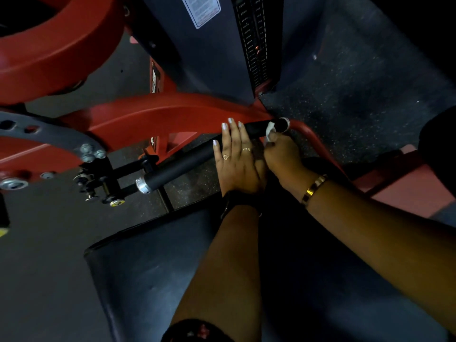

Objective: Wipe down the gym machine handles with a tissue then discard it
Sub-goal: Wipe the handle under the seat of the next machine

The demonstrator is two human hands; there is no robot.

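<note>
Pinching a crumpled white tissue (270, 129) against the black handle (187, 160) end with the right grip (281, 156), resting the left grip (234, 161) flat, fingers straight.

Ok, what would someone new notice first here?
Two hands meeting mid-frame on the black handle of a red machine frame. The right hand, with a gold bracelet, holds a white tissue against the handle's silver-capped end; the left hand lies with straight fingers across the grip.
</note>
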